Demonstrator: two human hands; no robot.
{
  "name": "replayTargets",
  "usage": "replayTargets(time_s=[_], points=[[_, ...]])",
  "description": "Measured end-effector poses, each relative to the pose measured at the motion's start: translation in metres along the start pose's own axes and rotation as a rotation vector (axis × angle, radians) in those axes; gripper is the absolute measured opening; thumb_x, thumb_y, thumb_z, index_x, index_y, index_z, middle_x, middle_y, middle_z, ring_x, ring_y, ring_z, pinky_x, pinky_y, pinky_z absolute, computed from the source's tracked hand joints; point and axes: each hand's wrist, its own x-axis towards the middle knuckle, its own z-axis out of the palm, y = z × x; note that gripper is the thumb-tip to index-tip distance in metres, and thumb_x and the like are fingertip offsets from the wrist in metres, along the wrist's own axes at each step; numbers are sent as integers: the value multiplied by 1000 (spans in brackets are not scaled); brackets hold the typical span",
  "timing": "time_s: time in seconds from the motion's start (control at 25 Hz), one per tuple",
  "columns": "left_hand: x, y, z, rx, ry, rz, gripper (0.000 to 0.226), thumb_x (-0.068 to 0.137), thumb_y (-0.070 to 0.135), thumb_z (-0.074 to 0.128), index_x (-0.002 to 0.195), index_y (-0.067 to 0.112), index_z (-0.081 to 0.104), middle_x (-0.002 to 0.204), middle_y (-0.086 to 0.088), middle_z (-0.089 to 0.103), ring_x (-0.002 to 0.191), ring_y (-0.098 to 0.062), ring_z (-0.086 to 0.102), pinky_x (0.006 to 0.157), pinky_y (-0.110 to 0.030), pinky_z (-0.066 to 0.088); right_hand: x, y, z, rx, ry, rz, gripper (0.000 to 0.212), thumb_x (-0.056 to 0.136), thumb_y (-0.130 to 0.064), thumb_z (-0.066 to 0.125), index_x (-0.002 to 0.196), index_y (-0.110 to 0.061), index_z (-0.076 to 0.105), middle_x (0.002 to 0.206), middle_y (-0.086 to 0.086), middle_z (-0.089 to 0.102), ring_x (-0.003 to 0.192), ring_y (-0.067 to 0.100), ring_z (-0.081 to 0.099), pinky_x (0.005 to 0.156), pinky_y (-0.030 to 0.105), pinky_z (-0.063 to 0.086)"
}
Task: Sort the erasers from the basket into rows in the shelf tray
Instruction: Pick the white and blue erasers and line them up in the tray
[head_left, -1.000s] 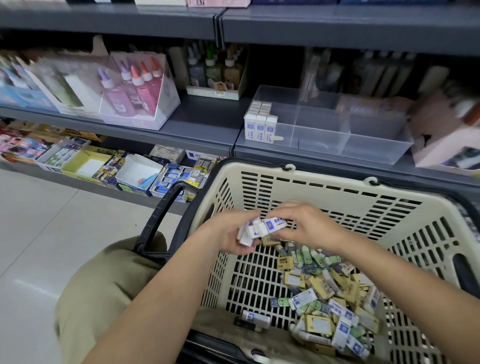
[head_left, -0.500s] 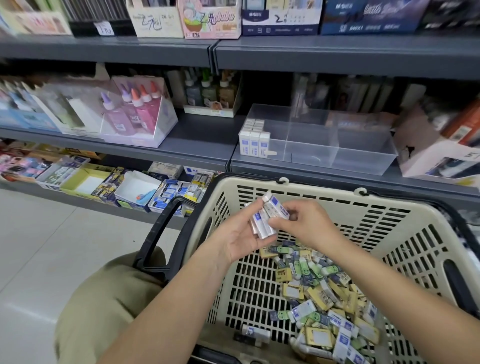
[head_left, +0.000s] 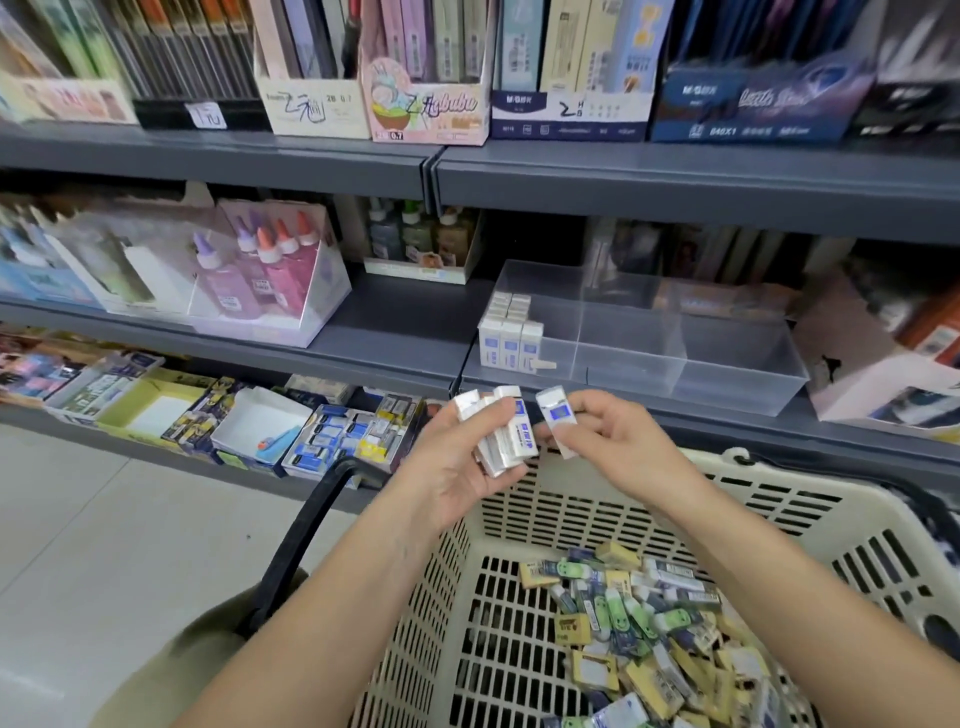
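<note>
Presently both hands are raised above the far rim of the cream basket (head_left: 779, 514), just below the front edge of the middle shelf (head_left: 405, 332).

Left hand (head_left: 452, 467): palm up, fingers curled round a small stack of white erasers (head_left: 511, 434) with blue labels, held on end.

Right hand (head_left: 618, 447): thumb and fingers pinch a single eraser (head_left: 555, 415) of the same kind, upright, just beside the stack. Whether the two touch, I cannot tell.

Clear shelf tray (head_left: 727, 374) sits on the middle shelf and is divided into compartments. Its left compartment holds a block of matching erasers (head_left: 511, 340), standing upright in rows against the left wall.

Basket floor: a loose heap of mixed erasers (head_left: 644, 629), yellow, green and white-and-blue, lying toward the right side.

Black basket handle (head_left: 306, 530) hangs down on the left. Pink glue bottles (head_left: 260, 270) in a display box stand on the same shelf, well left of the tray.
</note>
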Motion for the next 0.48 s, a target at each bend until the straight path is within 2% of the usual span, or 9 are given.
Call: replayTargets(time_s=[0.12,0.24,0.32,0.48], points=[[18,23,-4,62,19,106,29,73,17,74,98,18,59,75,-4,71,62,-17,67,53,-31,54,23,-6,-12,94,62,48,14,86,-11,61,87,-21,71,88,-2,74,75,4,63,72,17,49],[36,34,-8,45,54,152,29,78,17,72,102,17,57,81,-5,71,65,-17,67,53,-30,53,43,-14,-19,165,45,50,17,86,-8,60,87,-19,72,73,-10,72,61,-4,60,56,6,43],[46,33,-10,47,63,148,27,78,17,71,101,18,57,79,-4,71,64,-15,68,53,-30,53,54,-18,-25,147,47,64,16,84,-5,61,85,-19,70,73,-9,72,61,-2,62,51,5,40],[62,34,-9,85,78,143,27,79,18,72,101,18,57,77,-1,72,65,-14,68,55,-31,54,74,-21,-35,57,101,109,12,81,-6,63,83,-18,64,75,2,74,65,7,65,51,19,36]])
